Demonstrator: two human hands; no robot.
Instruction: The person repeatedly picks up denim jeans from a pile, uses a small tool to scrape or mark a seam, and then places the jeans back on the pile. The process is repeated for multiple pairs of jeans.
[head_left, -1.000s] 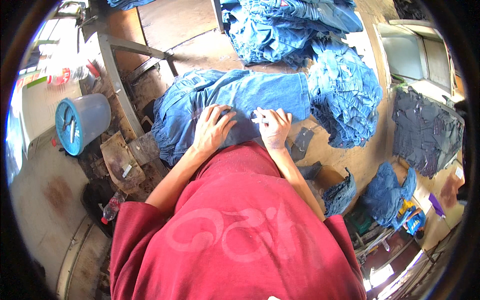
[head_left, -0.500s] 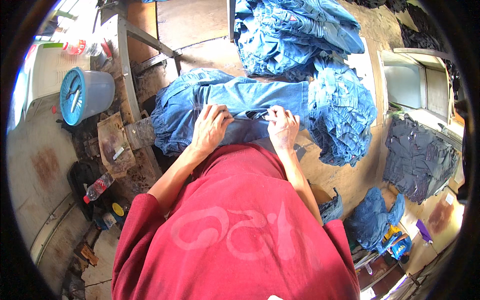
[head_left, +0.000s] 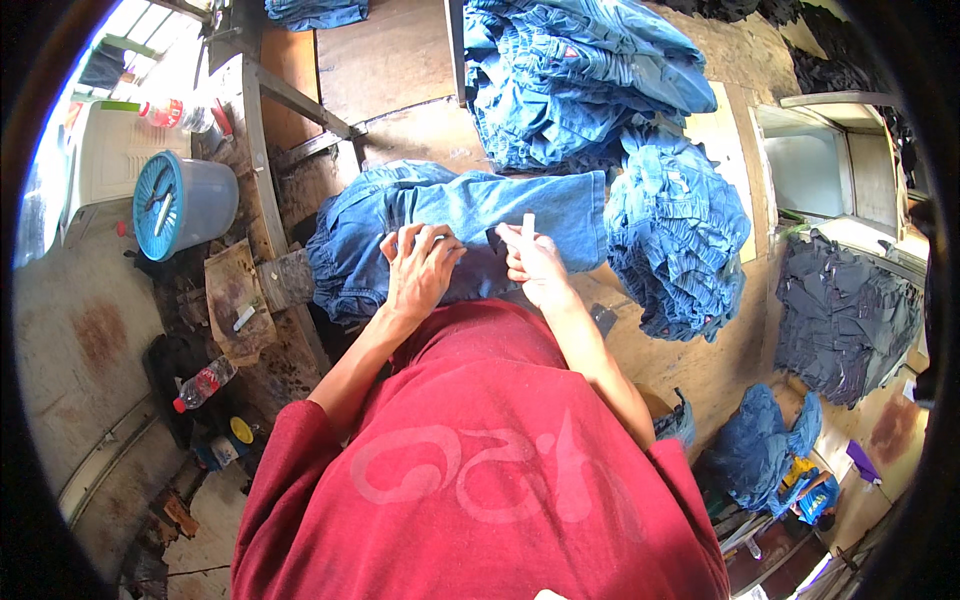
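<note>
Blue denim trousers (head_left: 540, 195) lie crosswise in front of me, gathered at the left, with a straight hem at the right. My left hand (head_left: 418, 270) has its fingers bent and closed on the cloth near the middle. Just right of it, my right hand (head_left: 538, 265) is closed, slightly raised over the denim. A pale, narrow piece sticks up from its fingers, too small to identify. Beside the fingertips shows a dark patch (head_left: 494, 238), which I cannot make out. The cloth's near side is partly hidden by my hands and red shirt.
Piled blue denim garments (head_left: 560, 90) stand beyond, with another heap (head_left: 680, 235) at the right. Dark garments (head_left: 845, 315) lie farther right. At left are a lidded bucket (head_left: 205, 205), a wooden frame (head_left: 262, 150) and a plastic bottle (head_left: 207, 383).
My right hand has lifted off the cloth and shifted slightly left, turning so a pale piece shows at its fingers. My left hand has stayed near its place, with fingers more bent.
</note>
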